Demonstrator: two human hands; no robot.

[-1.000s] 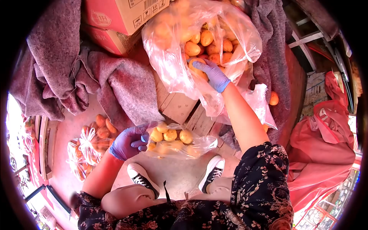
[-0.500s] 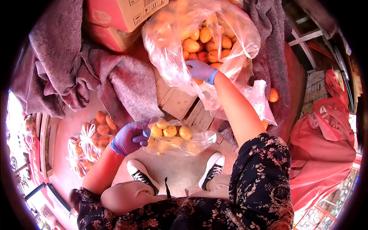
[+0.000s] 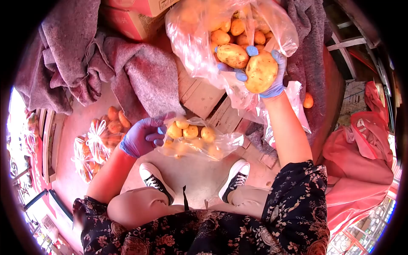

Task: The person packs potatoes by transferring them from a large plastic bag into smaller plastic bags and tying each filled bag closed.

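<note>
My right hand (image 3: 278, 78), in a blue glove, is raised palm up with its fingers curled round two potatoes. The large potato (image 3: 261, 72) lies across the palm, and a smaller oval potato (image 3: 232, 56) sits at the fingers. Just beyond is a big clear plastic bag (image 3: 187, 38) full of potatoes, its mouth wide. My left hand (image 3: 142, 137), also gloved, grips the left edge of a small clear plastic bag (image 3: 229, 142); its fingertips are partly hidden. Several potatoes (image 3: 190, 131) show inside that small bag, which hangs above the floor.
Tied bags of potatoes (image 3: 100, 140) stand on the floor at left. Grey blankets (image 3: 144, 80) drape beside the big bag, with cardboard boxes (image 3: 131, 21) behind. A loose potato (image 3: 308, 100) lies on the right blanket. Red cloth (image 3: 357, 153) hangs at far right.
My right hand has come up from the big bag's mouth and turned over, now showing two potatoes in it. My left hand still grips the small bag.
</note>
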